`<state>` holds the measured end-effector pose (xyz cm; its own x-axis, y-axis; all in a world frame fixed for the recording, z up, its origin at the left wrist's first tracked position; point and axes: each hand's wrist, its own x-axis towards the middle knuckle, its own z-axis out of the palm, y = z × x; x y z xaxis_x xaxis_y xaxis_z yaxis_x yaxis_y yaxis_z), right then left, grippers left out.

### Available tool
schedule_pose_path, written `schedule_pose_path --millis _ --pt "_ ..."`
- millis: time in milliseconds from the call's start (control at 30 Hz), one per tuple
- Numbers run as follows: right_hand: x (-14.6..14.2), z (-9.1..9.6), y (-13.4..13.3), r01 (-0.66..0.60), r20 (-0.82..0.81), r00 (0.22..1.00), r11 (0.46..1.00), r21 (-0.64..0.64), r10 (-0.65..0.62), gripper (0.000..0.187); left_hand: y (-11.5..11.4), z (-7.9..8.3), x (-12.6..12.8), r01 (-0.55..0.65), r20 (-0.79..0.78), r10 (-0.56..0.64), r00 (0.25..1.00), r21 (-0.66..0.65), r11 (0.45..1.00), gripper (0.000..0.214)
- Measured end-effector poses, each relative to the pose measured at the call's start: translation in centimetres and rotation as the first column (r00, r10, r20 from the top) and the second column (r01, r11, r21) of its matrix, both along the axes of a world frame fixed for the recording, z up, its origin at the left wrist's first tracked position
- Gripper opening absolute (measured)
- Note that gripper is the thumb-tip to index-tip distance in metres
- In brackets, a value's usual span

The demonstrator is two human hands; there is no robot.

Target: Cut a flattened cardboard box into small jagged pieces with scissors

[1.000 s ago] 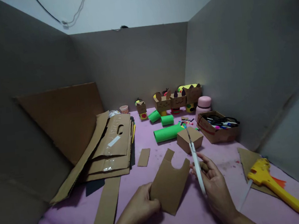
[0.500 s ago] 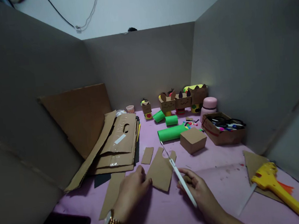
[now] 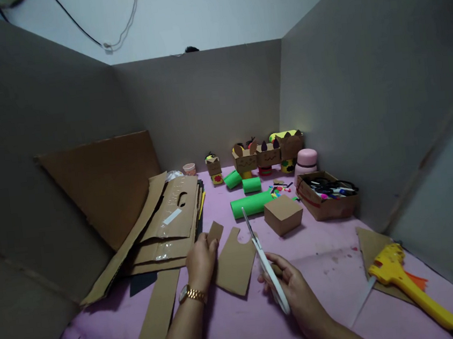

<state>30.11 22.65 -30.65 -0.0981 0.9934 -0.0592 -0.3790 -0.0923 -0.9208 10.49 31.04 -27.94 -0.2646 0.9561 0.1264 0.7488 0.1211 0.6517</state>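
Observation:
My left hand (image 3: 202,258), with a gold watch on its wrist, has its fingers closed on the near end of a small cardboard piece (image 3: 215,230). In my right hand (image 3: 289,281) are scissors (image 3: 268,271) with white handles, their blades pointing away from me. A bit of brown material shows beside the right fingers; I cannot make out what it is. Between my hands a larger cardboard piece (image 3: 235,268) with a rounded notch lies on the pink table cover. Just beyond sits a small closed cardboard box (image 3: 283,214), beside a green tube (image 3: 250,205).
Stacked cardboard (image 3: 174,212) fills the left side, near a long cardboard strip (image 3: 160,308). A yellow glue gun (image 3: 404,280) lies at right. Behind are a box of pens (image 3: 329,204), a pink bottle (image 3: 305,162) and several cardboard animal figures (image 3: 245,160). Grey partitions enclose the table.
My left hand has moved forward from the notched cardboard's left edge to the small cardboard piece and taken hold of it. The right hand still holds the scissors. The view has shifted slightly.

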Motion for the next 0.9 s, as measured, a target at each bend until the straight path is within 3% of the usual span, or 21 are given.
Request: schedule_pose_path --millis 100,267,433,567,667,800,900 --pt "-0.2 0.4 0.0 0.011 -0.033 0.999 0.999 -0.035 -0.012 0.059 -0.8 0.0 0.2 0.033 0.292 -0.048 0.955 0.057 0.998 0.024" --pt "0.1 0.1 0.4 0.005 -0.072 0.997 0.999 -0.032 -0.007 0.055 -3.3 -0.5 2.4 0.109 0.705 -0.133 0.697 0.079 0.991 0.028" --pt "0.6 -1.1 0.7 -0.126 -0.002 0.992 0.991 0.035 0.126 0.039 -4.7 -1.0 3.7 0.111 0.861 -0.11 0.497 0.063 0.992 0.032" --pt "0.5 -1.3 0.6 -0.074 0.004 0.997 0.995 0.073 0.073 0.053 -5.2 -0.1 4.2 0.078 0.96 -0.022 0.278 0.0 0.997 0.046" --pt "0.5 -1.1 0.5 -0.067 -0.002 0.998 0.996 0.065 0.067 0.06 -5.7 0.3 4.4 0.1 0.969 -0.042 0.244 0.018 0.995 0.045" --pt "0.7 -0.7 0.4 -0.131 0.06 0.99 0.988 0.078 0.127 0.058 -6.3 0.1 4.6 0.189 0.933 -0.175 0.315 0.119 0.975 0.038" --pt "0.5 -0.9 0.3 -0.122 0.074 0.991 0.988 0.092 0.115 0.066 -6.5 -0.3 4.6 0.217 0.917 -0.205 0.342 0.135 0.967 0.037"
